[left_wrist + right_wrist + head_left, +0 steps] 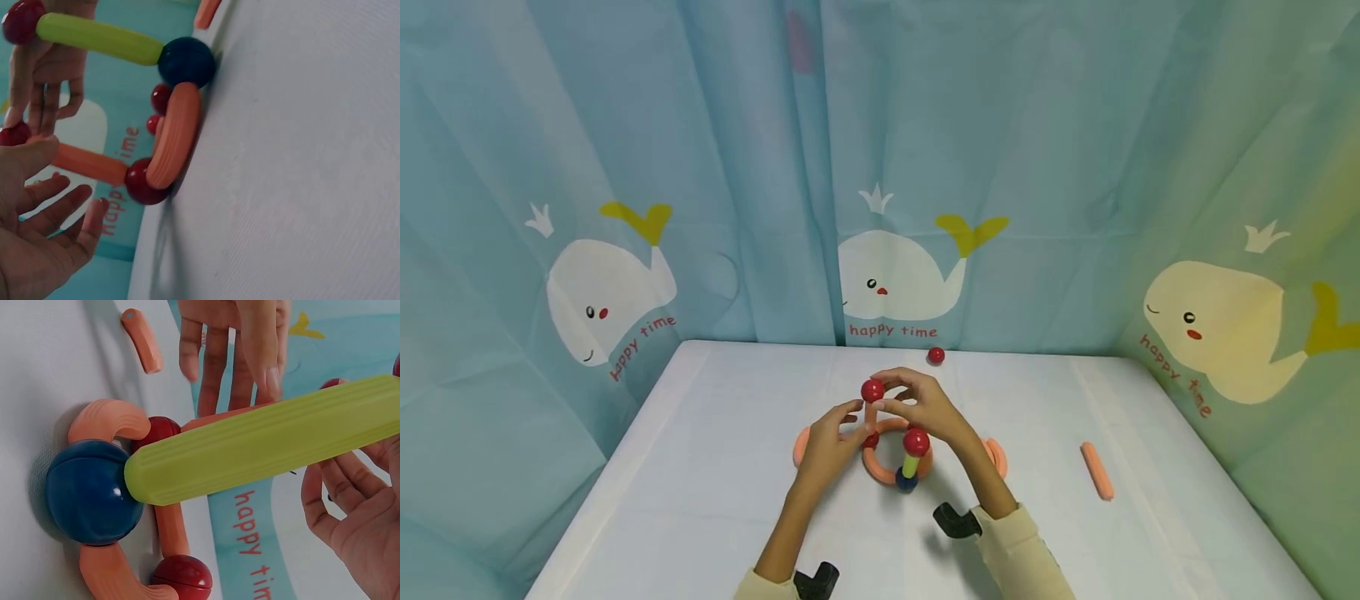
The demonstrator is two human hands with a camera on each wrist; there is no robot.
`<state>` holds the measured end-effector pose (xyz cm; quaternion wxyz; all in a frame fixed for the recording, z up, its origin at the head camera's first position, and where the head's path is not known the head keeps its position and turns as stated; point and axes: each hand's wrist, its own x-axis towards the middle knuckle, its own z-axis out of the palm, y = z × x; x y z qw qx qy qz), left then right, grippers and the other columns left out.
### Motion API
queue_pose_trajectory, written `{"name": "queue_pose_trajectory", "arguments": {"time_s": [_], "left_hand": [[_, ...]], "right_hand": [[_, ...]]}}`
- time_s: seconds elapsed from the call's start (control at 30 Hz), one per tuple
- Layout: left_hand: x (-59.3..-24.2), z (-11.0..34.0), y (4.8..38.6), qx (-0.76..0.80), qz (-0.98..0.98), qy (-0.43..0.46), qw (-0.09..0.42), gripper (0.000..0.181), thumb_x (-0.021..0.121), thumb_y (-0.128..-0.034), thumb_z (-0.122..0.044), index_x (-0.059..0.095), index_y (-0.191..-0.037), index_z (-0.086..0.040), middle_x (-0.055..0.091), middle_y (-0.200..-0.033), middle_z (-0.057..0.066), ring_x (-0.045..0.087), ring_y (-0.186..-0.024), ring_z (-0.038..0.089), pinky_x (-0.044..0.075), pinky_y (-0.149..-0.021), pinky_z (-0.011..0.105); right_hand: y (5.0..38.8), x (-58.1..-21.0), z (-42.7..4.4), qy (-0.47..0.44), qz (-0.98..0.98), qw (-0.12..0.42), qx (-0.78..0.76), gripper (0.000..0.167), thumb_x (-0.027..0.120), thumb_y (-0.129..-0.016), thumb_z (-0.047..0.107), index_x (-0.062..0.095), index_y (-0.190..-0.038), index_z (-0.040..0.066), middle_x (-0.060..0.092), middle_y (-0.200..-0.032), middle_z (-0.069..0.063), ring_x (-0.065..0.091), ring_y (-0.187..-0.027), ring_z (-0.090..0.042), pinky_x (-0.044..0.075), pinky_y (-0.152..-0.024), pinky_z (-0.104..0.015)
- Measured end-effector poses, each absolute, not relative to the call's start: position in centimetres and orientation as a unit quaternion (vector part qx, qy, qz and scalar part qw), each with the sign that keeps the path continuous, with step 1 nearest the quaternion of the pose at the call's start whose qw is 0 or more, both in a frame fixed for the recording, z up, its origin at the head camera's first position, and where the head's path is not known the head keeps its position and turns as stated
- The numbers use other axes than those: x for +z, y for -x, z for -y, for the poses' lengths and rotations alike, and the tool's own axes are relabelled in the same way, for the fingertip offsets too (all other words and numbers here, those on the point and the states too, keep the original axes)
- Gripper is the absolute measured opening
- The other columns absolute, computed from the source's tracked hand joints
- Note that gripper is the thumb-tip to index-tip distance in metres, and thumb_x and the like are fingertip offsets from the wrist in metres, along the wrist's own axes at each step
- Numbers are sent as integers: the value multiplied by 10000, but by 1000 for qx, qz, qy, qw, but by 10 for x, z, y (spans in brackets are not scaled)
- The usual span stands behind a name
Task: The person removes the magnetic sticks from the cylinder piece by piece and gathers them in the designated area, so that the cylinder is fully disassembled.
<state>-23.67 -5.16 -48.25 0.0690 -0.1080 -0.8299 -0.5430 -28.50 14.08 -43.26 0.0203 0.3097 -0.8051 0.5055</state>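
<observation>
Above dark-blue ball (95, 492): ribbed lime-green rod (269, 440), red ball (916, 442). Adjoining it: 2 ribbed orange curved rods (109, 569). Behind it: light-blue curtain (1037, 125), 3 white whale prints (898, 275).

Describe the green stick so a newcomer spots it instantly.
On the white table lies an orange ring. The blue ball at its near side bears the stick, capped by a red ball. Other sticks are orange; only this one is green.

A hand could pass over the table (685, 500) well left of the left hand (825, 442), or between the right-side curved piece (997, 458) and the loose stick (1097, 471). Around the ring (877, 472), the right hand (927, 408), the upright orange stick (870, 416) with its red ball (872, 390), and the green stick (911, 466) block the way.
</observation>
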Motion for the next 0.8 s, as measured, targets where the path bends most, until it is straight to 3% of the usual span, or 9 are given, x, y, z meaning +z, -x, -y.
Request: {"name": "queue_pose_trajectory", "arguments": {"time_s": [0.3, 0.43, 0.6, 0.8], "left_hand": [[-486, 37, 245, -551, 817, 123, 117, 264, 663, -938, -261, 692, -1126, -78, 720, -1087, 86, 691, -1013, 226, 563, -749, 223], [-488, 34, 245, -522, 831, 117, 150, 240, 681, -922, -234, 712, -1075, -52, 718, -1016, 93, 699, -957, 229, 564, -733, 231], [-490, 33, 245, -493, 843, 115, 182, 225, 704, -900, -206, 728, -1058, -48, 699, -926, 80, 700, -889, 226, 576, -718, 280], [-491, 32, 246, -486, 846, 107, 190, 220, 711, -888, -234, 744, -1019, -60, 698, -884, 69, 694, -865, 217, 582, -721, 313]], "right_hand": [[286, -433, -140, -326, 804, 26, 497, 400, 730, -870, 97, 623, -1248, 23, 679, -1193, -139, 668, -1046, -286, 561, -854, -375], [280, -424, -137, -342, 802, 30, 489, 409, 707, -868, 22, 599, -1257, -41, 662, -1204, -208, 660, -1055, -358, 554, -853, -477], [274, -413, -134, -347, 808, 31, 475, 392, 683, -840, -78, 591, -1221, -102, 642, -1182, -272, 653, -1033, -416, 552, -837, -506], [288, -430, -137, -352, 806, 57, 472, 401, 748, -826, 7, 627, -1207, -26, 673, -1151, -199, 681, -984, -343, 570, -804, -463]]}}
